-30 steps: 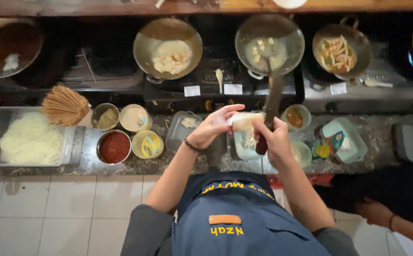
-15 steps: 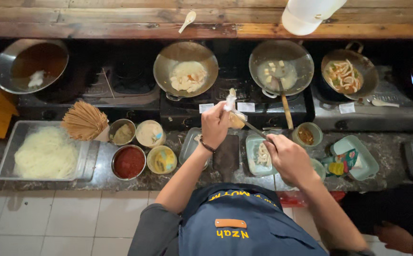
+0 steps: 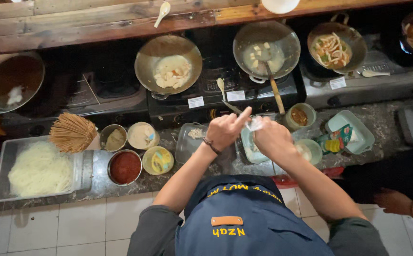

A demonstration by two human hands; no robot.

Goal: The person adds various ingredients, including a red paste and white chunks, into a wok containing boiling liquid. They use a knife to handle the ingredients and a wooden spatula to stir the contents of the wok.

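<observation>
White packet (image 3: 255, 124) pinched by fingers of both hands (left hand (image 3: 225, 131), right hand (image 3: 272, 138)) before four woks.

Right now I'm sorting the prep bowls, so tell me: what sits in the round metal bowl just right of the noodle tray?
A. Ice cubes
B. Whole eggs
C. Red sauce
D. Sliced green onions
C: the metal bowl beside the noodle tray holds a smooth red sauce.
</observation>
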